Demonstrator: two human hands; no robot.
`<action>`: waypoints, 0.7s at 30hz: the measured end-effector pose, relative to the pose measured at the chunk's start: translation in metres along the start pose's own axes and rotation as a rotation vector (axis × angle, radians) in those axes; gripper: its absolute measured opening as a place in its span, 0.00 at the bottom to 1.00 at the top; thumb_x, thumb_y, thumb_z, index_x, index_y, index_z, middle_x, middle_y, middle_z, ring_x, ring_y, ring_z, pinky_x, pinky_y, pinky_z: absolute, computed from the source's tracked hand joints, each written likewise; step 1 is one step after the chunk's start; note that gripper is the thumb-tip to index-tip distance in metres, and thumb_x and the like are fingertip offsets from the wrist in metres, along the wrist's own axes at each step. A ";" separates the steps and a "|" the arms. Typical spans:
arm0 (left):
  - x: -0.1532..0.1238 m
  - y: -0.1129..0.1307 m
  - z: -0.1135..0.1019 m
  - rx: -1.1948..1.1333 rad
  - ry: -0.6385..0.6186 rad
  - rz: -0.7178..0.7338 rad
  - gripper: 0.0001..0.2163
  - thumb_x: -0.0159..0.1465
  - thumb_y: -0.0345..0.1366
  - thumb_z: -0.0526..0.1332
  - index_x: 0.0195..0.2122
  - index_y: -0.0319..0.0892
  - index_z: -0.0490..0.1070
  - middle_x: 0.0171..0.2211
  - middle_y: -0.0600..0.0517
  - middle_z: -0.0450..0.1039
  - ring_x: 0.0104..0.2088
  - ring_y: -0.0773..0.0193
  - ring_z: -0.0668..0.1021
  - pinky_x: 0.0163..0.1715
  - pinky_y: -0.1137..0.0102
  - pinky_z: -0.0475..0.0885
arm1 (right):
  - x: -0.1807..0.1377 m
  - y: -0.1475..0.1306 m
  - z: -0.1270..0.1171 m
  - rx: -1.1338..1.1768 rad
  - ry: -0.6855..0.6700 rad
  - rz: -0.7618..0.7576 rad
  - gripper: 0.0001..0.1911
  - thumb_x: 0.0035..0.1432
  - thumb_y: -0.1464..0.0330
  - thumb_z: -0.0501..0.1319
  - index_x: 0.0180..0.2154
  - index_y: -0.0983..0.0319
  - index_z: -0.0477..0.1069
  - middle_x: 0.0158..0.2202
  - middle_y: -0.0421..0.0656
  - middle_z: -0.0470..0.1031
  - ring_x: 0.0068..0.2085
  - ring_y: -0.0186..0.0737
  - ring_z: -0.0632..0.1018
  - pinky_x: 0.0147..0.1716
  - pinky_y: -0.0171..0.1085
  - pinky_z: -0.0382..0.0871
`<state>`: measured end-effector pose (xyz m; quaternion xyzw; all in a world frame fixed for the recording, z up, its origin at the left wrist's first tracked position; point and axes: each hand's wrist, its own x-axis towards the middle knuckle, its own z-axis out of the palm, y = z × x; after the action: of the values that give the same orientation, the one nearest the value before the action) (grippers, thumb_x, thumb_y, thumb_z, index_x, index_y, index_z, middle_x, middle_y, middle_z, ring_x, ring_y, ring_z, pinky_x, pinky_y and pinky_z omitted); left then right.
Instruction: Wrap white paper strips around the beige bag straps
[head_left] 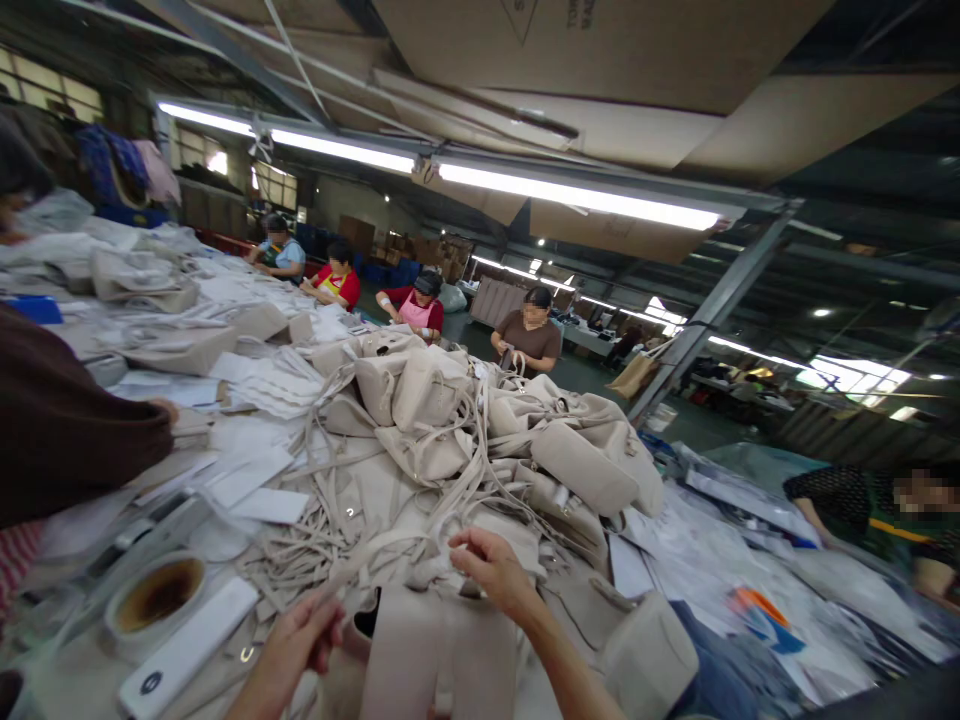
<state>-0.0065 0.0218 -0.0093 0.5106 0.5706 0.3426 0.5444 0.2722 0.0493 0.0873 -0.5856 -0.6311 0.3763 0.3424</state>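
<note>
- A head-worn camera looks across a long work table [82, 670] heaped with beige handbags and loose straps, under strip lights in a workshop.
- Nearest the viewer, an unfinished beige bag [442, 655] stands at the bottom centre of the frame, directly between the person's two forearms.
- A long beige strap [379, 552] runs from lower left to upper right, just above the bag's top edge; that slanted line is its long axis.
- The left hand [296, 640] sits at the strap's lower left end, fingers curled closed and pinching it, by the look of it, though the contact point is small and blurred.
- The right hand [495, 570] is at the upper right end, higher and further from the viewer, with thumb and fingertips pressed together on the strap where it curls into a loop.
- The strap therefore spans from one hand to the other, and the bag lies below both; the left hand is the nearer to the bag's top corner.
- Behind the right hand rises a pile of finished bags [480, 420] tangled with more straps.
- At lower left sit a roll of tape [154, 598] and a white flat device [187, 645].
- A co-worker's brown sleeve [67, 420] reaches in from the left edge; several other people work further along the table.
</note>
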 end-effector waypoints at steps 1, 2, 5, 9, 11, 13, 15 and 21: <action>0.010 -0.004 -0.004 0.059 0.094 -0.003 0.26 0.55 0.61 0.48 0.31 0.42 0.70 0.24 0.50 0.74 0.23 0.58 0.76 0.26 0.62 0.74 | 0.000 0.001 0.000 0.004 0.008 0.000 0.13 0.50 0.62 0.59 0.35 0.62 0.74 0.20 0.34 0.64 0.24 0.33 0.64 0.26 0.33 0.56; 0.017 -0.009 -0.008 0.151 0.182 0.038 0.24 0.55 0.59 0.49 0.33 0.42 0.70 0.28 0.47 0.76 0.27 0.53 0.79 0.31 0.59 0.76 | 0.000 0.002 0.000 0.007 0.016 0.000 0.13 0.50 0.62 0.59 0.35 0.63 0.74 0.20 0.34 0.64 0.24 0.33 0.64 0.26 0.34 0.56; 0.021 -0.021 -0.011 0.444 0.407 0.347 0.21 0.57 0.48 0.53 0.44 0.41 0.72 0.45 0.40 0.77 0.49 0.45 0.78 0.50 0.50 0.73 | -0.001 0.003 0.001 0.005 0.035 0.001 0.14 0.51 0.61 0.59 0.36 0.63 0.74 0.20 0.34 0.62 0.24 0.34 0.64 0.26 0.34 0.56; -0.006 -0.012 0.006 0.622 0.492 0.726 0.17 0.63 0.38 0.51 0.50 0.44 0.71 0.51 0.42 0.74 0.53 0.52 0.76 0.53 0.56 0.73 | -0.011 -0.003 0.004 -0.025 0.027 -0.010 0.13 0.53 0.62 0.58 0.36 0.63 0.74 0.21 0.34 0.63 0.25 0.34 0.64 0.27 0.34 0.56; -0.022 0.006 0.020 0.686 0.427 0.847 0.18 0.64 0.36 0.54 0.55 0.45 0.68 0.55 0.44 0.72 0.56 0.53 0.73 0.54 0.59 0.72 | -0.020 -0.008 0.008 -0.074 0.012 -0.027 0.12 0.54 0.62 0.58 0.35 0.62 0.74 0.22 0.35 0.65 0.26 0.35 0.66 0.27 0.34 0.58; -0.033 0.025 0.035 0.760 0.310 0.949 0.25 0.62 0.34 0.56 0.62 0.47 0.60 0.61 0.45 0.66 0.59 0.53 0.69 0.57 0.59 0.68 | -0.028 -0.011 0.011 -0.124 -0.005 -0.044 0.13 0.54 0.60 0.59 0.36 0.61 0.75 0.22 0.36 0.67 0.27 0.36 0.68 0.28 0.34 0.60; -0.035 0.041 0.052 0.805 0.166 1.020 0.29 0.61 0.32 0.57 0.65 0.46 0.55 0.62 0.47 0.65 0.61 0.53 0.67 0.60 0.56 0.64 | -0.034 -0.010 0.013 -0.152 -0.052 -0.063 0.14 0.55 0.58 0.59 0.37 0.60 0.75 0.24 0.38 0.71 0.28 0.38 0.71 0.29 0.35 0.64; -0.009 0.043 0.097 0.789 0.290 1.020 0.15 0.63 0.38 0.59 0.51 0.45 0.68 0.52 0.46 0.74 0.50 0.54 0.74 0.55 0.54 0.66 | -0.030 0.008 -0.001 -0.276 -0.193 -0.132 0.16 0.55 0.57 0.60 0.42 0.58 0.77 0.33 0.45 0.81 0.35 0.44 0.80 0.37 0.36 0.74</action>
<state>0.0956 0.0077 0.0176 0.8267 0.4074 0.3880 0.0032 0.2790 0.0196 0.0813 -0.5453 -0.7438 0.3173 0.2208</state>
